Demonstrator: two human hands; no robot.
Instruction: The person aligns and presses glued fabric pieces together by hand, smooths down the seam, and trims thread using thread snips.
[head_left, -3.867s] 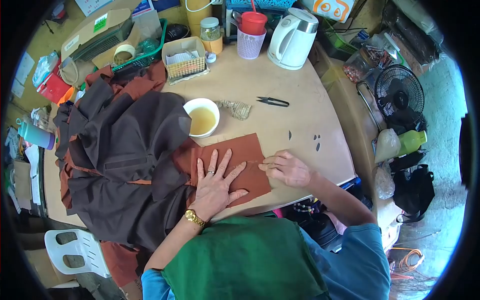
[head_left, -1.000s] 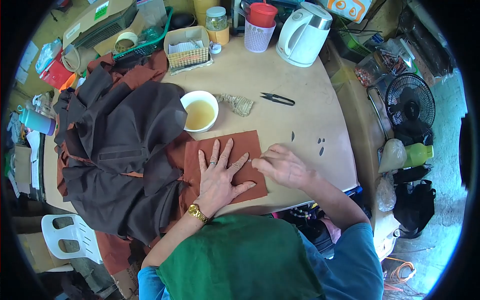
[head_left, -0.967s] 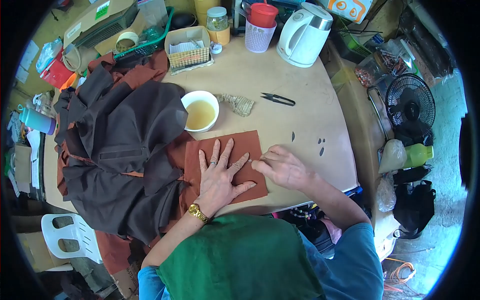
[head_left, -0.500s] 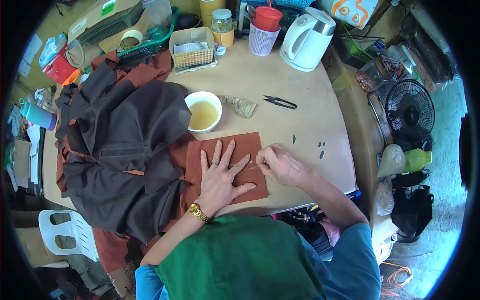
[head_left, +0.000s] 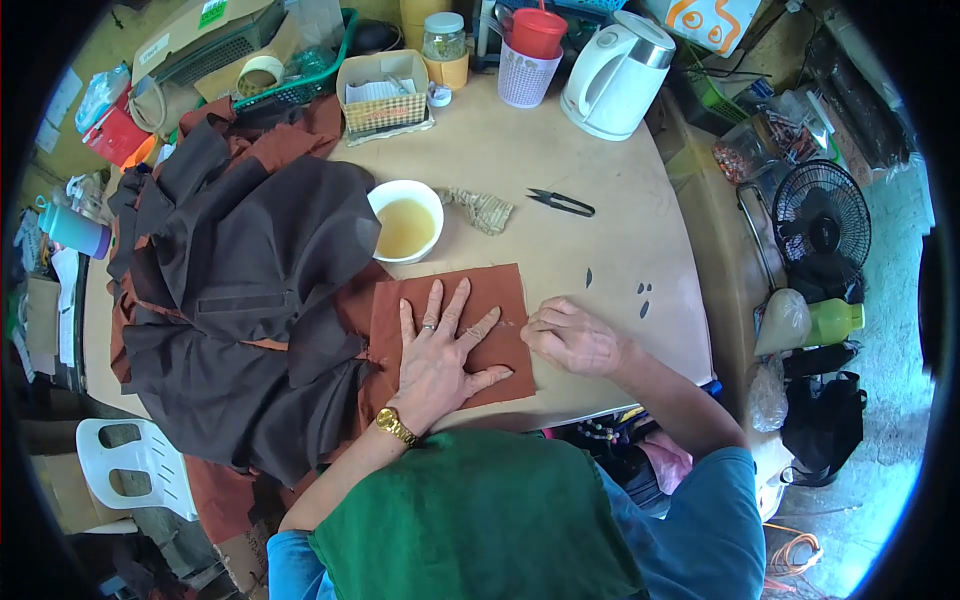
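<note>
A rust-brown piece of cloth [head_left: 497, 290] lies flat on the table, joined or overlapping at its left with a large heap of dark brown and rust fabric [head_left: 270, 250]. My left hand [head_left: 440, 350] presses on the cloth, palm down with fingers spread. By the cloth's right edge, my right hand [head_left: 573, 338] is closed with its fingers pinched together; whatever sits in the pinch is too small or hidden to see. A faint pale mark shows on the cloth between the two hands. Above the cloth stands a white bowl [head_left: 408, 222] of yellowish liquid, touching the heap.
A crumpled striped rag [head_left: 480, 211] lies beside the bowl. Black thread snips [head_left: 561, 203] and several small dark scraps [head_left: 644, 300] are on the table's right. A white kettle [head_left: 618, 80], a lilac cup [head_left: 527, 80] and a paper-filled basket [head_left: 382, 95] line the back.
My right hand has shifted slightly right, away from the pale mark to the cloth's edge, still pinched. My left hand stays spread in place.
</note>
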